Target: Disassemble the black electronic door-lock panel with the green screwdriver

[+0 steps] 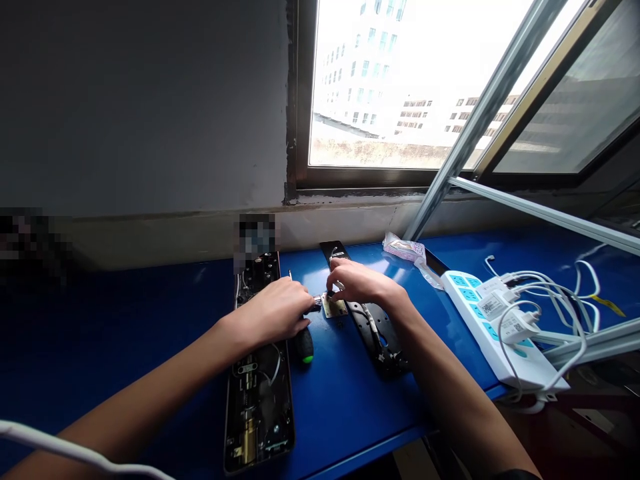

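Note:
My left hand (278, 309) is closed around a screwdriver with a black and green handle (303, 347), its tip pointing right toward a small brass-coloured plate (333, 307). My right hand (361, 283) pinches that plate at its top edge, over a long black panel (373, 325) lying on the blue table (345, 400). Under my left wrist lies an opened lock body (259, 387) with brass parts and wires showing.
A white power strip (493, 331) with several plugged-in adapters and white cables sits at the right. A small plastic packet (405, 249) lies near the wall. A window frame and slanted metal rails (545, 213) stand beyond the table. A white cable (60, 450) crosses the lower left.

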`<state>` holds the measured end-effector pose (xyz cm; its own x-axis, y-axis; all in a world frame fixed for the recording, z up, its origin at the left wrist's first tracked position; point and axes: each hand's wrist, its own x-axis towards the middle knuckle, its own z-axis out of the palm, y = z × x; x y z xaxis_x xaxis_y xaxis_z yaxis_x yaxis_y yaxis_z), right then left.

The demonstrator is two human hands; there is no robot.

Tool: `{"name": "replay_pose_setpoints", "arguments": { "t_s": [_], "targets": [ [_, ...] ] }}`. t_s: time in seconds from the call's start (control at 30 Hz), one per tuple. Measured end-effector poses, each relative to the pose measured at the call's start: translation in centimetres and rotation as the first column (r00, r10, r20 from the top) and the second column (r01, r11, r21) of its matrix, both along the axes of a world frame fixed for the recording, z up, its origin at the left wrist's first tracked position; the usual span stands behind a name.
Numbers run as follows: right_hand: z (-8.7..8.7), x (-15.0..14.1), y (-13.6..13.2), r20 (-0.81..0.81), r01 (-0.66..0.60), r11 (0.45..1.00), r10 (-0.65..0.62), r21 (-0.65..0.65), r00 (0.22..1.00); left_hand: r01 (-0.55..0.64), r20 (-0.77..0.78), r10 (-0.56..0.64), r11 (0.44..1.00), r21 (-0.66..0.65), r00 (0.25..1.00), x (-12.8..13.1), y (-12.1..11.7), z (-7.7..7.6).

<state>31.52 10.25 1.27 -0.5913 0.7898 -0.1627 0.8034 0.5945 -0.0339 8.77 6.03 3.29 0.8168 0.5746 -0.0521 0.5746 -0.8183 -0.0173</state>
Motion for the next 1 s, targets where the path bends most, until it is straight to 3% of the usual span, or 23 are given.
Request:
{"name": "replay_pose_setpoints", "arguments": {
  "t_s": [0.17, 0.27, 0.37, 0.47, 0.63, 0.77, 0.87, 1.0],
  "targets": [
    [-0.2, 0.1, 0.1, -0.04, 0.009, 1.0, -0.009, -0.005, 0.999, 0.001, 0.055, -0.001, 1.0, -0.005, 0.998, -0.1, 0.0, -0.2],
    [0.1, 0.3, -0.1, -0.087, 0.024, 1.0, -0.025, -0.014, 0.996, 0.041, 0.179, -0.043, 0.999, 0.012, 0.983, -0.7, -0.2, -0.1],
    [1.0, 0.4, -0.7, -0.16, 0.033, 0.999, -0.035, -0.012, 0.986, 0.071, 0.344, -0.079, 0.997, 0.037, 0.936, -2.2, -0.7, 0.2],
    [2.7, -0.4, -1.9, -0.238, 0.003, 1.0, -0.005, -0.006, 0.971, 0.04, 0.43, -0.041, 0.999, 0.012, 0.902, -4.4, -1.0, 0.7],
    [6.5, -4.4, -4.3, -0.323, -0.158, 0.987, 0.148, -0.006, 0.935, -0.056, 0.38, 0.096, 0.992, -0.114, 0.92, -7.9, -0.6, 2.5],
    [8.6, -8.2, -4.9, -0.343, -0.312, 0.95, 0.297, 0.013, 0.891, -0.094, 0.389, 0.139, 0.987, -0.132, 0.911, -9.7, -0.1, 4.0],
    [8.5, -10.3, -4.5, -0.326, -0.358, 0.932, 0.354, 0.051, 0.876, -0.12, 0.396, 0.164, 0.984, -0.133, 0.903, -10.5, -0.1, 4.8],
    [7.2, -11.4, -3.8, -0.286, -0.343, 0.937, 0.346, 0.064, 0.893, -0.159, 0.339, 0.206, 0.974, -0.162, 0.918, -11.1, -0.1, 5.0]
  ]
}}
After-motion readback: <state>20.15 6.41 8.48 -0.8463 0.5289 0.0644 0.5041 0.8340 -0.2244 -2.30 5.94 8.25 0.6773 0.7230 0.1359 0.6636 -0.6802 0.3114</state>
